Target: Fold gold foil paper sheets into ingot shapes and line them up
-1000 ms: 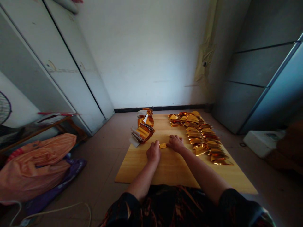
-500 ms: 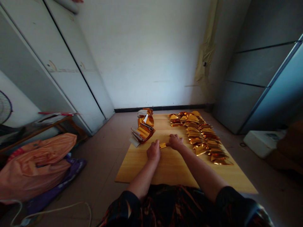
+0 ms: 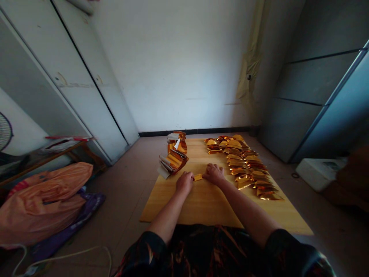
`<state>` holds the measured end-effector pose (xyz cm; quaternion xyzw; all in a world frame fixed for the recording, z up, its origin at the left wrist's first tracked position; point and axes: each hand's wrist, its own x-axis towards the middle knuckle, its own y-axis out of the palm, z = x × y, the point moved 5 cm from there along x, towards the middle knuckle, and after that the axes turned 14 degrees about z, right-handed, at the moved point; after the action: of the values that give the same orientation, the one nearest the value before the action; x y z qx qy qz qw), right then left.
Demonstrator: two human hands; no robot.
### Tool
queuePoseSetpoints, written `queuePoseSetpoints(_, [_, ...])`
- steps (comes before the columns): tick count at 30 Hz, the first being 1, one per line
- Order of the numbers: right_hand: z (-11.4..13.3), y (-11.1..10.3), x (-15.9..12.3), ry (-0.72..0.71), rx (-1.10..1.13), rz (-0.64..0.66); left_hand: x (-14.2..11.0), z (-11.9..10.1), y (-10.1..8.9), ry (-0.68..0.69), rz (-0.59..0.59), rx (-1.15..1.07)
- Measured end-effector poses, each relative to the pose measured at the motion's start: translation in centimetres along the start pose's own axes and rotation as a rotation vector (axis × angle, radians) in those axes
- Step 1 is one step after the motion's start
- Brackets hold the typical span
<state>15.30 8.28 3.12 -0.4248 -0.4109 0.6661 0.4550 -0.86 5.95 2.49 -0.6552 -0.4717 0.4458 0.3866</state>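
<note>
L fingers point(image 3: 191, 178) and R fingers point(image 3: 205, 175) closed on ends of small gold foil strip point(image 3: 197, 177), over wooden board point(image 3: 170, 204), L hand point(image 3: 184, 183) shifted slightly L vs. 0.5 s ago; folded foil rows point(image 3: 242, 165) to R, foil stack point(image 3: 175, 157) ahead L.

I reach both bare arms out in front of me and down. My left hand point(image 3: 185, 183) is curled a bit, with the fingers bent forward. My right hand point(image 3: 213, 174) lies lower and flatter, with its fingers pointing left. The two hands are close together, almost touching. My left arm point(image 3: 168, 213) and right arm point(image 3: 245, 209) slant in toward them.
</note>
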Motion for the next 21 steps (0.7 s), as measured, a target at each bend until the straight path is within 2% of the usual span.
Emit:
queuePoseSetpoints(10, [0.0, -0.1, -0.1, 0.002, -0.015, -0.043, 0.0, 0.4, -0.3, 0.138, 0.034, 0.049])
queuePoseSetpoints(13, [0.7, 0.0, -0.2, -0.085, -0.065, -0.079, 0.3, 0.9, -0.2, 0.234, -0.001, 0.050])
queuePoseSetpoints(16, [1.4, 0.6, -0.1, -0.201, -0.109, -0.010, 0.5, 1.2, -0.3, 0.316, -0.043, 0.035])
queuePoseSetpoints(21, [2.1, 0.8, -0.3, -0.284, -0.158, 0.074, 0.5, 1.7, -0.4, 0.304, -0.095, 0.013])
